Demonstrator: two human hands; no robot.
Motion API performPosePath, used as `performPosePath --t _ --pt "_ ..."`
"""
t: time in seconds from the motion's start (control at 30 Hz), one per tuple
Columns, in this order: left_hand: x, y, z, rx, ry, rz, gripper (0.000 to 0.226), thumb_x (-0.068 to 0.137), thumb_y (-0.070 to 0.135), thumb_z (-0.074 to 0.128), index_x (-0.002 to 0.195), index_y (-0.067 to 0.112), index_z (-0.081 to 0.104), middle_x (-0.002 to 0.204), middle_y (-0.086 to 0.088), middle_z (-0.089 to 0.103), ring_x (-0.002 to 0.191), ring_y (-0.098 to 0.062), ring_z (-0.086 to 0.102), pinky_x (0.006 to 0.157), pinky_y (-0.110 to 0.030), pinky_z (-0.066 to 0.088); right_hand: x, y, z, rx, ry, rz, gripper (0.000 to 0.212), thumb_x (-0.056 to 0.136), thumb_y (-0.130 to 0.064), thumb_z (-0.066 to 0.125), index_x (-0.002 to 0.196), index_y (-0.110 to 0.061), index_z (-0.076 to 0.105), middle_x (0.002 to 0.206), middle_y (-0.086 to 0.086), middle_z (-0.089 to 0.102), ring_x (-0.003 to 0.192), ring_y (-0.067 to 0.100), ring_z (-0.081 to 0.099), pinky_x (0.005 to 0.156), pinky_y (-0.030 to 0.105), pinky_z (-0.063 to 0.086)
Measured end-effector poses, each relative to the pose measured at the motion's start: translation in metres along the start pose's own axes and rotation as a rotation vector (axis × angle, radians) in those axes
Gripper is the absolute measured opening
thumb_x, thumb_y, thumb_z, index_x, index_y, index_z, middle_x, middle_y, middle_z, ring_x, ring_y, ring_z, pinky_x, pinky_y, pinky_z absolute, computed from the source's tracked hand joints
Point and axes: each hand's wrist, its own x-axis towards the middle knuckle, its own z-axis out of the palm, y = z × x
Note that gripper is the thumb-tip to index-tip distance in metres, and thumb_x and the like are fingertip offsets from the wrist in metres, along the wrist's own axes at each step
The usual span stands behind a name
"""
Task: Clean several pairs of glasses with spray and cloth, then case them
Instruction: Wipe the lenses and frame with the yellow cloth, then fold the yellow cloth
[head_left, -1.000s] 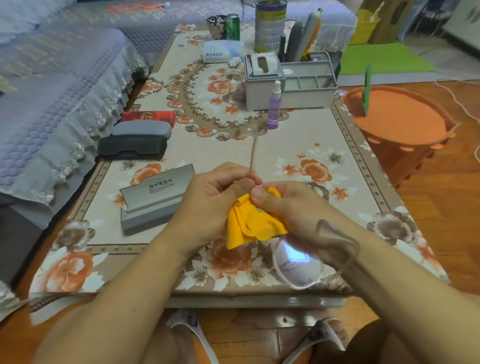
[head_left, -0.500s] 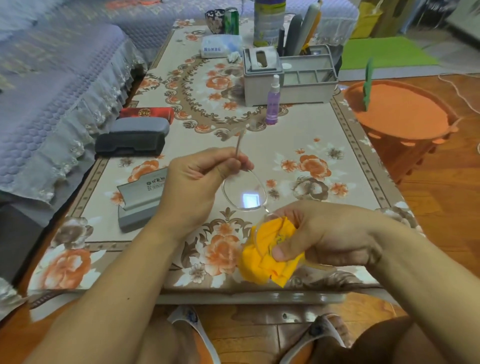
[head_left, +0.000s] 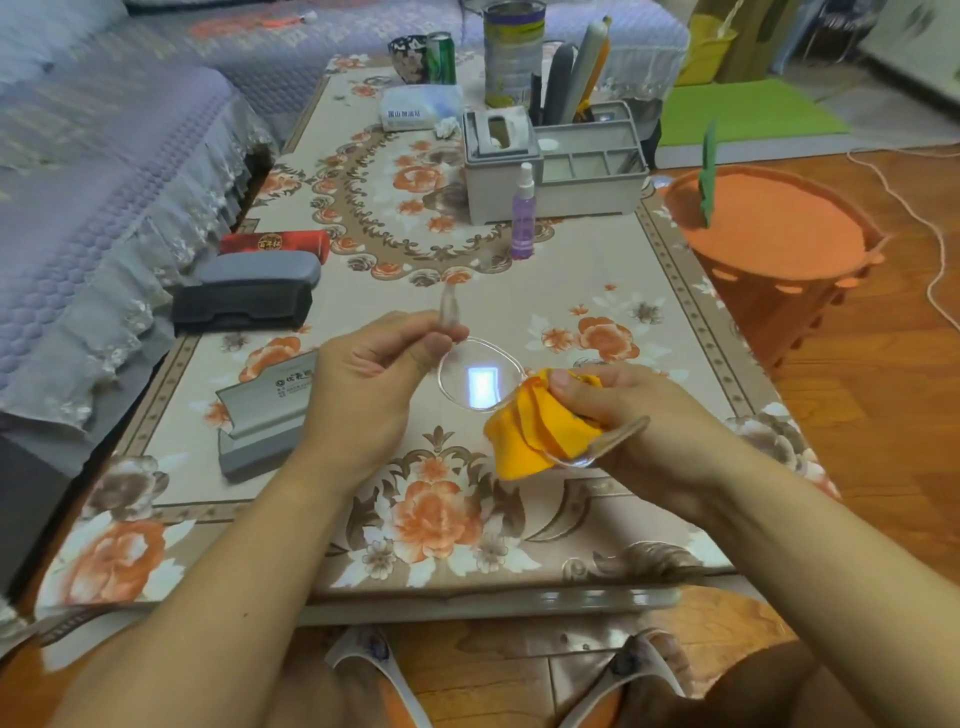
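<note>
Since the glasses (head_left: 480, 382) are a clear, thin-rimmed pair, they look light and probably brittle at the hinges, with lenses that will smear or scratch if bare skin or grit drags over them. They are held in the air just above the near part of the worktop (head_left: 597, 291), one lens facing up and catching a bright reflection, the other wrapped in the yellow cloth (head_left: 535, 436). The left hand (head_left: 363, 389) pinches the frame at its left corner, where the temple arm joins and rises past the fingers; that is a sound place to hold, since it keeps skin off the lens. The right hand (head_left: 634, 415) has thumb and fingers pressed together on the cloth, with the covered lens apparently sandwiched in its folds. The cloth is soft and limp and should slide easily on the lens, so light pressure ought to be enough; squeezing hard could flex the bridge. The other temple arm juts out below the right hand.

Further out, an open grey case (head_left: 262, 423) lies just left of the left hand. A shut dark case (head_left: 249, 293) sits beyond it, with a red case (head_left: 275, 241) behind. The purple spray bottle (head_left: 522, 213) stands well apart, in front of a grey organiser (head_left: 556, 166).
</note>
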Motion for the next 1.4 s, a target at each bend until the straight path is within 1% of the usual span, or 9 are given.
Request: performPosePath --t 0.1,0.27,0.37,0.53,0.87,1.07,1.17,1.33,1.4 --pt "-0.002 -0.001 0.000 0.054 0.020 0.038 0.016 0.090 0.010 0.067 0.102 0.017 0.074 0.097 0.001 0.073 0.092 -0.001 0.068 0.083 -0.014 0.050 0.011 -0.010 -0.032 0.202 0.245 0.031 0.016 0.097 -0.014 0.059 0.095 -0.009 0.074 0.095 0.010 0.076 0.086 0.021 0.069 0.084 0.037 0.057" --pt "0.002 -0.018 -0.010 0.357 0.044 0.178 0.020 0.087 0.009 0.075 0.095 0.027 0.076 0.098 0.012 0.071 0.097 -0.006 0.066 0.090 -0.020 0.050 0.014 -0.037 -0.093 0.345 0.571 -0.092 0.022 0.106 -0.014 0.046 0.100 -0.004 0.064 0.099 0.019 0.068 0.077 0.016 0.076 0.066 0.029 0.061" --pt "0.004 -0.032 0.001 0.586 -0.007 0.351 0.013 0.084 0.009 0.078 0.096 0.016 0.080 0.096 0.004 0.068 0.095 -0.013 0.061 0.086 -0.022 0.049 0.009 -0.041 -0.106 0.308 0.582 -0.156 0.034 0.109 -0.017 0.037 0.086 -0.004 0.057 0.087 0.021 0.059 0.082 0.019 0.076 0.063 0.026 0.060" --pt "0.009 -0.060 0.030 0.840 -0.157 0.556 0.016 0.080 0.002 0.082 0.094 0.009 0.079 0.097 -0.013 0.060 0.093 -0.031 0.052 0.070 -0.040 0.048 0.007 -0.043 -0.105 0.228 0.553 -0.188 0.032 0.109 -0.019 0.040 0.113 0.004 0.062 0.100 0.031 0.070 0.106 0.035 0.071 0.067 0.029 0.061" --pt "0.022 -0.081 0.048 1.155 -0.207 0.430 0.048 0.080 0.006 0.081 0.123 0.023 0.070 0.105 -0.013 0.053 0.093 -0.034 0.050 0.071 -0.040 0.042 0.004 -0.043 -0.091 0.022 0.590 -0.187 0.030 0.100 -0.025 0.059 0.121 -0.005 0.064 0.110 0.019 0.075 0.097 0.036 0.074 0.093 0.051 0.057" --pt "-0.019 -0.009 0.056 0.273 -0.127 -0.287 0.035 0.098 0.039 0.060 0.132 0.032 0.065 0.116 0.005 0.061 0.101 -0.001 0.058 0.089 -0.014 0.046 -0.004 -0.043 -0.053 0.295 0.297 0.038 0.053 0.098 -0.052 0.053 0.130 -0.011 0.060 0.118 0.020 0.072 0.108 0.040 0.070 0.095 0.052 0.055" --pt "-0.040 0.007 0.048 -0.487 -0.249 -0.773 0.061 0.088 0.060 0.050 0.118 0.012 0.075 0.115 -0.017 0.071 0.100 -0.022 0.068 0.092 -0.036 0.049 -0.007 -0.029 -0.026 0.281 0.151 0.100 0.031 0.098 -0.024 0.055 0.117 -0.003 0.068 0.118 0.024 0.071 0.110 0.039 0.070 0.093 0.047 0.057" --pt "-0.040 0.002 0.033 -0.489 -0.116 -0.664 0.023 0.085 0.031 0.066 0.097 0.016 0.079 0.103 -0.014 0.074 0.097 -0.028 0.066 0.077 -0.033 0.057 -0.004 -0.008 -0.006 0.149 0.039 0.068 0.027 0.084 -0.017 0.064 0.105 -0.003 0.071 0.127 0.025 0.065 0.129 0.042 0.054 0.116 0.056 0.037" --pt "-0.037 0.001 0.022 -0.337 -0.089 -0.556 0.015 0.083 0.031 0.072 0.092 0.021 0.080 0.099 -0.007 0.075 0.102 -0.027 0.066 0.091 -0.039 0.055 -0.003 -0.009 -0.003 0.060 0.035 0.047 0.019 0.078 -0.021 0.065 0.091 -0.012 0.075 0.116 0.018 0.070 0.126 0.038 0.057 0.114 0.051 0.039"
